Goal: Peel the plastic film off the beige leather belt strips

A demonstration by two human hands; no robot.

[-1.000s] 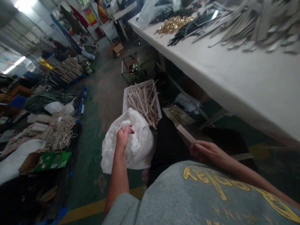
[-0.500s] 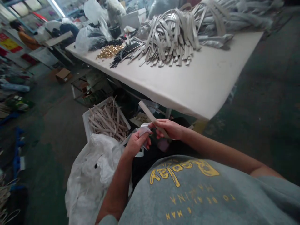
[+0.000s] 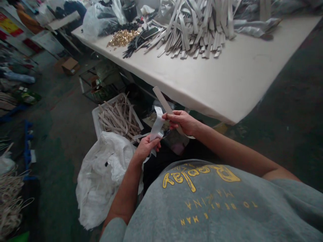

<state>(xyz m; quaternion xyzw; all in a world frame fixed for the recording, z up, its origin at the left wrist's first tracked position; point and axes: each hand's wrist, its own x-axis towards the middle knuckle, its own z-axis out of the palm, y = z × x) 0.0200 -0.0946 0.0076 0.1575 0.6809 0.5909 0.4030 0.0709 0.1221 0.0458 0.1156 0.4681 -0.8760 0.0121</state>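
Note:
My left hand (image 3: pixel 146 148) is closed on a strip of thin white plastic film (image 3: pixel 157 124), which stands up from the fingers. Just to its right, my right hand (image 3: pixel 183 121) pinches a flat beige strap (image 3: pixel 163 99) whose rounded end points up and away. The fingertips of my right hand come close to the film; whether they touch it I cannot tell. Below my left forearm is a large white woven sack (image 3: pixel 98 181), its mouth gathered loosely. Behind the sack, a white plastic crate (image 3: pixel 97 124) holds many beige strips (image 3: pixel 118 117).
A white-covered table (image 3: pixel 227 84) spans the upper right. On it lie a pile of beige straps (image 3: pixel 199 33), black strips (image 3: pixel 131 48), gold metal pieces (image 3: pixel 123 37) and a phone (image 3: pixel 150 32). A cardboard box (image 3: pixel 70 65) stands on the floor; a person (image 3: pixel 27 18) sits far left.
My left hand has left the white sack with the film and come over beside my right hand. My right hand has raised the strap. The view has swung right toward the table.

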